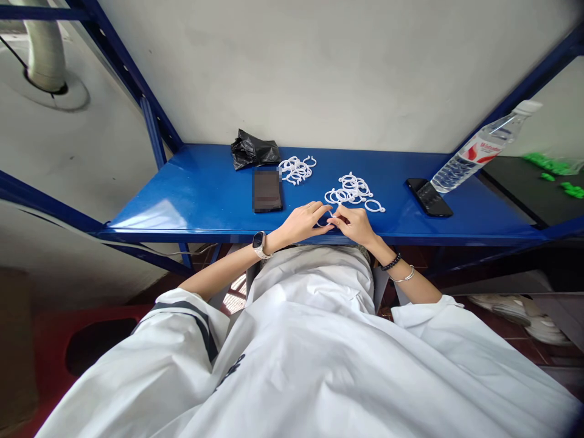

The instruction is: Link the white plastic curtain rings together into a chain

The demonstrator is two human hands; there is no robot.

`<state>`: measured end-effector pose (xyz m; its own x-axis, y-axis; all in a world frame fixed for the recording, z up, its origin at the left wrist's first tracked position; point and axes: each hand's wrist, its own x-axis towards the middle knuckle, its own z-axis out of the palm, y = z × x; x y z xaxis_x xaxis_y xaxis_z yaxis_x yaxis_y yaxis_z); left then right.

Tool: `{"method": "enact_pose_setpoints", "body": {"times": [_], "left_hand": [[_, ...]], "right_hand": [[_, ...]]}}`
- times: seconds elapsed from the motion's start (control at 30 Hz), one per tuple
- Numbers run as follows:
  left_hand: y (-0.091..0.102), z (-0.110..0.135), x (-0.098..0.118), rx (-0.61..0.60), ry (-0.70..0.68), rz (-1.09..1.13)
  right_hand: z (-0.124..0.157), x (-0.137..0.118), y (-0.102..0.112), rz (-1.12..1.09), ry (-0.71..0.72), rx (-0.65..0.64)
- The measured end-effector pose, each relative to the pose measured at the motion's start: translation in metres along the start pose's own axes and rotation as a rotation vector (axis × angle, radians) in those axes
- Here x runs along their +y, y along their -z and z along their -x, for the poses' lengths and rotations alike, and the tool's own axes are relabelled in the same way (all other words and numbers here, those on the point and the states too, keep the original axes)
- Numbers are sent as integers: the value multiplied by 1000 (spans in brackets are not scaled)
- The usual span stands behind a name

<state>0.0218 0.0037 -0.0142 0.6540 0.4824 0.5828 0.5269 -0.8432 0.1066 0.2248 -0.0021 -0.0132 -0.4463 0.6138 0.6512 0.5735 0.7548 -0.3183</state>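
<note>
White shirt (319,365) fills the foreground, worn by the person seated at a glossy blue counter (196,201) set against a pale wall (319,73), with blue metal posts at both ends, red stool (50,347) low on the left and white shoes (520,313) on the reddish floor at right. On the counter are one black bag (253,151), two phones, one left (267,193) and one right (429,198), one bottle (479,149) leaning to the right in this view, and two heaps of white rings, left (296,169) and right (349,190), too tangled to count exactly; one loose ring (375,205) lies beside the right heap, its small tab toward the right. One more ring (322,225) is at the counter's near edge, pinched in the grip of both left hand (303,222) and right hand (353,224); being round, it has no clear long axis, and fingers hide which way it points
</note>
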Motion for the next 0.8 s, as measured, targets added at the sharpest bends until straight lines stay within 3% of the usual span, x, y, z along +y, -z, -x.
{"method": "enact_pose_setpoints", "body": {"times": [0.8], "left_hand": [[1,0,1,-11,109,-8]], "right_hand": [[0,-7,3,-58,-56,-43]]}}
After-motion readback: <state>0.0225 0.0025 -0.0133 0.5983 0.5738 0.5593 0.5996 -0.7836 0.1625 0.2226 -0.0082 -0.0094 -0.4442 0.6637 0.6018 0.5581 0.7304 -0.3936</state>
